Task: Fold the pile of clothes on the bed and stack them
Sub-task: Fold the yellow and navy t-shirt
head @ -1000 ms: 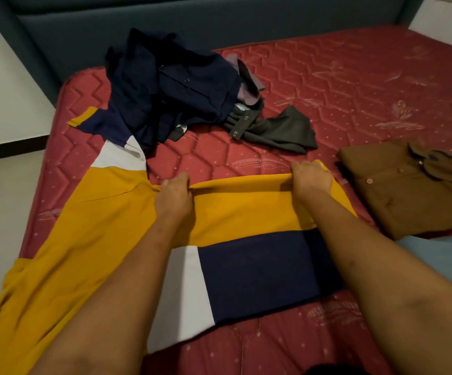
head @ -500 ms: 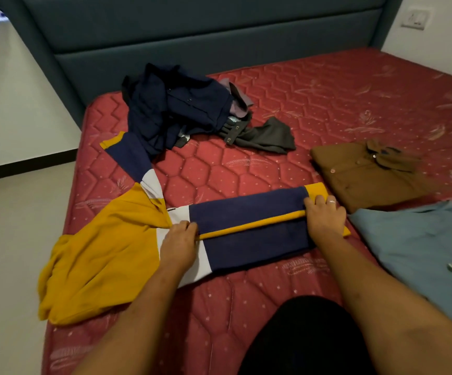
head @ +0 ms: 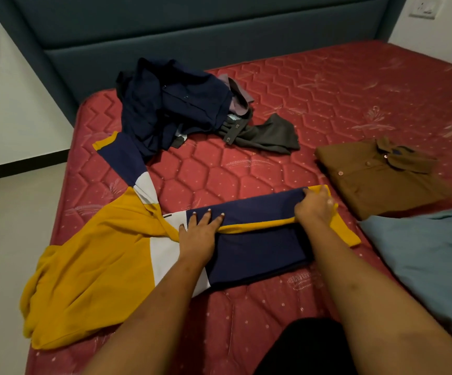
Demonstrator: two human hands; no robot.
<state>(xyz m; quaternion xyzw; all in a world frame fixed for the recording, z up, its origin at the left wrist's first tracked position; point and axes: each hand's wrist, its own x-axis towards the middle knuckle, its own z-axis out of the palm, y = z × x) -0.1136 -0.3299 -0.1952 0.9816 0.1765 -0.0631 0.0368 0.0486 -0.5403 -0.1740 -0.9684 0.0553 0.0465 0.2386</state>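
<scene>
1. A person kneels at the edge of a bed with a red quilted mattress [head: 246, 169]. Both bare arms reach forward.
2. A yellow shirt [head: 97, 266] with white and navy panels lies across the near part of the mattress. Its right half is folded into a long navy band with a yellow edge running through it. Its left half is loose and rumpled, and one sleeve stretches away toward the far left.
3. The left hand [head: 200, 234] lies flat on the middle of the yellow shirt, fingers straight and spread, pressing the fold down.
4. The right hand [head: 314, 209] is at the right end of the folded band, fingers curled over its far edge and grasping the cloth.
5. Farther back lies an unfolded pile of clothes [head: 176, 104], with a navy button shirt on top and a grey piece trailing to the right.
6. On the right, a folded brown shirt [head: 376, 180] lies flat, just beside the yellow shirt's end.
7. Nearer, at the right edge, lies a pale blue garment [head: 430, 253].
8. A dark blue padded headboard [head: 192, 36] stands behind, and a wall socket [head: 423, 8] is at top right.
</scene>
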